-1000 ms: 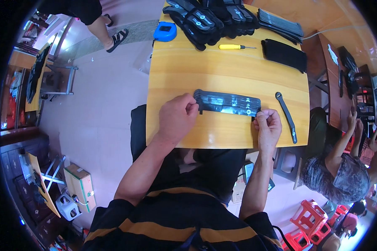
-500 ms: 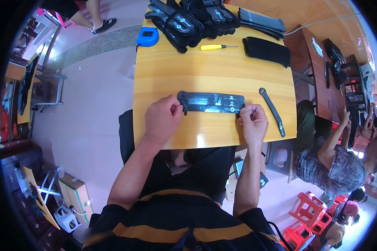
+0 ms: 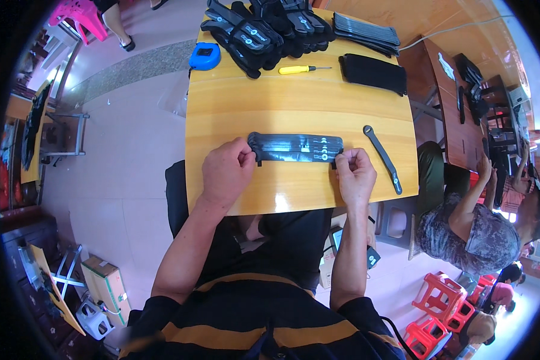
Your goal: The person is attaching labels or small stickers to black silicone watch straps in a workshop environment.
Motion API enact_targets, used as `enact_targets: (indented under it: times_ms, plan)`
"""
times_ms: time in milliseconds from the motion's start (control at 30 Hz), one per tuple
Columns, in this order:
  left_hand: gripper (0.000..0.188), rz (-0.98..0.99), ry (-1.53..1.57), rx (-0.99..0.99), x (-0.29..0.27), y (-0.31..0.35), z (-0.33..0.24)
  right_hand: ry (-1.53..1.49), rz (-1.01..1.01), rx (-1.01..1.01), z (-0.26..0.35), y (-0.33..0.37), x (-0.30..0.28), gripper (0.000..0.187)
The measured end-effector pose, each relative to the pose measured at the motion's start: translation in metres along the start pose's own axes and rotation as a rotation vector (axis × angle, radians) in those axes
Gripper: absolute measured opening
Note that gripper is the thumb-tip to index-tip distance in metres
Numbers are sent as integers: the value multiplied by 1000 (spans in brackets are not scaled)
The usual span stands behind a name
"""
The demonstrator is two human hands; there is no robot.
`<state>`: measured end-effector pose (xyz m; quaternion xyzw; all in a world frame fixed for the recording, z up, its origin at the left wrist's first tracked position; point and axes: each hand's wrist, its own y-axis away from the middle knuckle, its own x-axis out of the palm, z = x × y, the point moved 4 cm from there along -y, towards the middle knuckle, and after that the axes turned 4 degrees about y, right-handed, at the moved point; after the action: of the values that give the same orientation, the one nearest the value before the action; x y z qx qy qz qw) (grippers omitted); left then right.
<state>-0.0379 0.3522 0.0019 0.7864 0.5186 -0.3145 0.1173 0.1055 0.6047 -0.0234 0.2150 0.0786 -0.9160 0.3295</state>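
Observation:
A neat stack of black straps [image 3: 294, 147] with pale printing lies lengthwise across the near part of the wooden table [image 3: 270, 108]. My left hand [image 3: 225, 174] pinches its left end, where the rounded tips bunch together. At the other end my right hand [image 3: 357, 177] grips the lower corner between thumb and fingers. A short dark piece sticks out below the stack by each hand. One single black strap [image 3: 383, 159], with a slotted round head, rests slantwise on the table to the right of my right hand.
Along the far edge sit bundles of black straps [image 3: 255, 39], a flat pile of grey straps [image 3: 366, 36] and a folded black cloth-like bundle [image 3: 373, 74]. A blue tape measure [image 3: 204, 56] and a yellow screwdriver [image 3: 297, 70] lie nearby. A person [image 3: 471, 234] sits at right.
The whole view has shifted slightly, so the table appears a little further left. Both hands keep their hold on the strap stack, with little visible movement.

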Motion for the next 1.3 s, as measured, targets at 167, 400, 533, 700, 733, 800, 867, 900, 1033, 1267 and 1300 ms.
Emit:
enact_targets:
  times_ms: [167,400,533,700,733,800,867,900,1033,1267,1300]
  plan:
    - [14,-1,-4,-2,-1,0,-1,-105,35,60,2,-1,-1,10]
    - [14,4,-11,-6,-1,-1,-1,-21,24,25,-1,-4,0,10]
    - [14,14,-19,-7,-2,-1,-3,53,8,47,3,-4,1,11]
    - [14,17,-19,-3,-2,-1,-1,69,3,34,-2,-4,1,11]
    - [14,12,-27,-4,-2,0,-1,89,0,25,1,-4,1,12]
    - [14,15,-31,0,-2,-1,-1,111,-5,16,3,-3,1,12]
    - [14,20,-34,3,-2,0,-2,104,-4,42,2,-4,0,12]
    - [14,21,-35,4,-2,0,-2,104,-6,42,1,-4,0,12]
    - [14,33,-13,-38,-1,1,-1,102,-5,41,0,-5,0,12]
    - [14,33,-21,-21,-2,-1,-4,130,-9,34,7,-4,-1,12]
    - [14,33,-16,-28,-2,-1,-3,130,-9,35,6,-4,0,12]
